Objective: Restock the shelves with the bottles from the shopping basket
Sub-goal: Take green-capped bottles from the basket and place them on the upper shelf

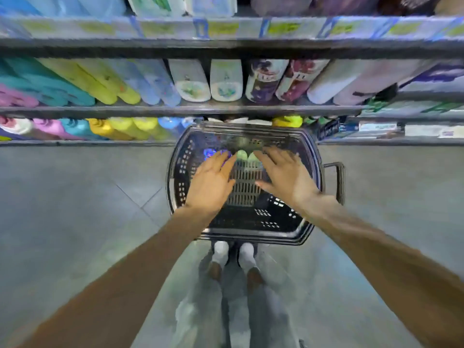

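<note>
I stand on a grey tiled floor [75, 197] with thin seams running at a slant. Ahead of me rise dark metal shelves [226, 49], tier above tier, each edge carrying a strip of blurred price labels [223, 28]. Light falls evenly and cool, leaving a soft sheen on the tiles.

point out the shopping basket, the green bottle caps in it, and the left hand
shopping basket [251, 236]: head view, on the dark near rim.
green bottle caps [242, 154]: head view, on the left cap, between the two hands' fingertips.
left hand [212, 180]: head view, on the back of the hand, fingers straight.
</note>
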A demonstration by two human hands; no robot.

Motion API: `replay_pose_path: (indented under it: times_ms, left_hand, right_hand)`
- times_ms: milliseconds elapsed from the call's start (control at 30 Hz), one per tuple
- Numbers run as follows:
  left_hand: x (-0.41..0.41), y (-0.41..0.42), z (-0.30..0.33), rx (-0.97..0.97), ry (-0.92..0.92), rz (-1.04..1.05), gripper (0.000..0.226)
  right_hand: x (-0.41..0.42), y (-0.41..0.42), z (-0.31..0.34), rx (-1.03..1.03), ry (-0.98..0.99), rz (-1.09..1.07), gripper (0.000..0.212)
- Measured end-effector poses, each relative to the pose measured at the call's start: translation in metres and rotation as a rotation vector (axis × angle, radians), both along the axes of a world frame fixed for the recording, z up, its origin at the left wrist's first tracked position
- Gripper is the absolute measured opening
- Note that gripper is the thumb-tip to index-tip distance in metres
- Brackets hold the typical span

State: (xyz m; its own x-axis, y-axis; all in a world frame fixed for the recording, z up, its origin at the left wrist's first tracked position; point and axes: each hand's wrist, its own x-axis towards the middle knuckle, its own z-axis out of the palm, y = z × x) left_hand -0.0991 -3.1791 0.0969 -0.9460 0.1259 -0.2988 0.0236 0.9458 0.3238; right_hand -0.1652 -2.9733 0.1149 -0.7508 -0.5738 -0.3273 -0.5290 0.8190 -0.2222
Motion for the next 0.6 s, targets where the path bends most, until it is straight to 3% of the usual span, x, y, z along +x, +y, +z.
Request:
replay_pose_path:
  times_ms: [133, 433, 600]
  left_hand:
    - [0.006, 0.014, -0.086, -0.008, -0.059, 0.006, 0.059]
    - [-0.028, 0.055, -0.233, -0.105, -0.141, -0.074, 0.07]
    - [-0.072, 0.065, -0.296, -0.287, 0.034, -0.067, 0.04]
  right_hand:
    - [0.009, 0.006, -0.082, 0.107, -0.113, -0.05, 0.082]
    - [0.026, 0.019, -0.22, 0.038, -0.215, -0.238, 0.078]
    - [0.027, 0.027, -0.272, 0.007, -0.308, -0.372, 0.074]
